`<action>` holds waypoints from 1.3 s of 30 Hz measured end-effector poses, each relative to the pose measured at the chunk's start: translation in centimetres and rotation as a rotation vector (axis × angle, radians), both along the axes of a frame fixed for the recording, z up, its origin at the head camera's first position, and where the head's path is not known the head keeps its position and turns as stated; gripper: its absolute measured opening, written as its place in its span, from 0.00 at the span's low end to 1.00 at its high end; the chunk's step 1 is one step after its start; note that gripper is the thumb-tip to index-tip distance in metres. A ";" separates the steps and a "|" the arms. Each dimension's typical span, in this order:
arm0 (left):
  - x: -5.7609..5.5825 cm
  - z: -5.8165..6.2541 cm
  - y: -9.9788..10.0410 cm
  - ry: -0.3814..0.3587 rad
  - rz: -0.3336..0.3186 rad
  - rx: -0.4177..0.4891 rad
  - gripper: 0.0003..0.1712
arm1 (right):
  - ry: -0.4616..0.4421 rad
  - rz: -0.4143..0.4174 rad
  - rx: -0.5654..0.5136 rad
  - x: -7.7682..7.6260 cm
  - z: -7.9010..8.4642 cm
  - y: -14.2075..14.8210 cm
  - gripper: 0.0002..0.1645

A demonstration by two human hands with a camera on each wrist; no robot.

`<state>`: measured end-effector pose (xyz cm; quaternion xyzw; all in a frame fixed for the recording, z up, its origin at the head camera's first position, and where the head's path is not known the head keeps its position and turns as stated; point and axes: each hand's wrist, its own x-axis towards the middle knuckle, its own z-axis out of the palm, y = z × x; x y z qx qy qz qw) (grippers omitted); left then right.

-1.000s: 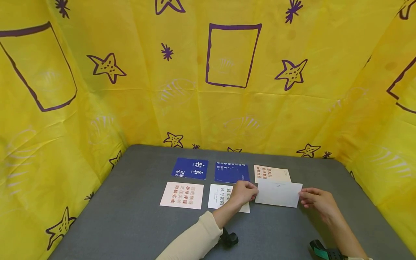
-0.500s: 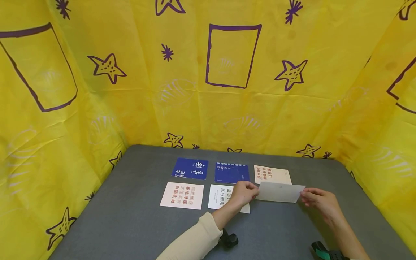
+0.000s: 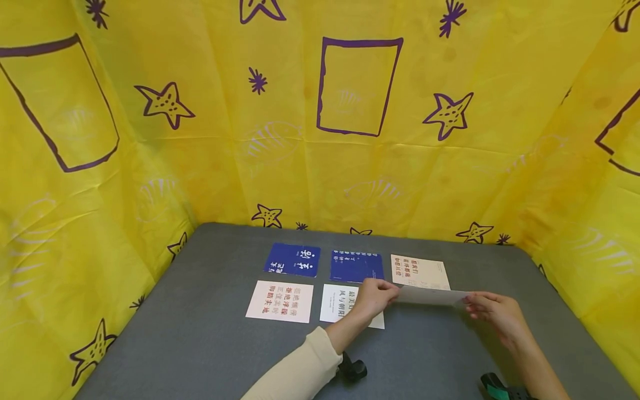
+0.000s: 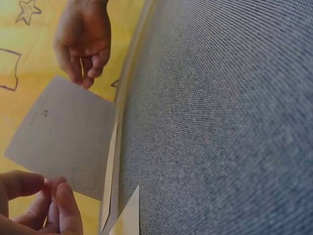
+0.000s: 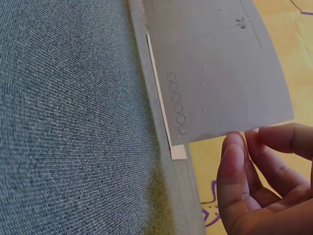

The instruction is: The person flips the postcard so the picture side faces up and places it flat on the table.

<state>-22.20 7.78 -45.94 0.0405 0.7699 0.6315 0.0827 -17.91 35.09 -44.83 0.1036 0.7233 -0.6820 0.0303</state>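
A postcard (image 3: 431,296) is held between both hands, tipped so the head view sees it almost edge-on. My left hand (image 3: 371,299) pinches its left end with thumb and fingertips, and my right hand (image 3: 496,315) pinches the right end. The left wrist view shows the pale back of the postcard (image 4: 63,132), with small print and a stamp box. In the right wrist view a row of small circles runs along the postcard (image 5: 220,83). Just beyond it lies a cream card (image 3: 419,269) with red characters, its near edge close to the held postcard.
On the grey table (image 3: 190,333), two blue cards (image 3: 292,259) lie in the back row. Nearer are a pink card (image 3: 280,301) and a white card (image 3: 334,303), the latter partly under my left forearm in view. Yellow patterned cloth (image 3: 210,166) walls the table's back and sides.
The postcard has tilted from showing its broad white face to nearly edge-on, uncovering more of the cream card behind it. Both hands keep their pinch and have barely shifted.
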 end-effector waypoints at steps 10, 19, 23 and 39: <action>-0.1 -0.1 0.2 -0.039 0.017 0.058 0.07 | -0.026 -0.013 0.022 0.0 -0.1 -0.1 0.17; 0.0 -0.3 0.1 -0.042 0.012 0.059 0.05 | -0.149 -0.027 0.101 -0.2 0.0 -0.4 0.11; 0.0 -0.2 0.3 -0.037 0.007 0.062 0.05 | -0.141 -0.026 0.100 -0.2 -0.2 -0.4 0.09; 0.3 -0.5 0.8 -0.031 0.062 0.182 0.17 | -0.130 -0.020 0.118 -0.3 -0.3 -0.7 0.06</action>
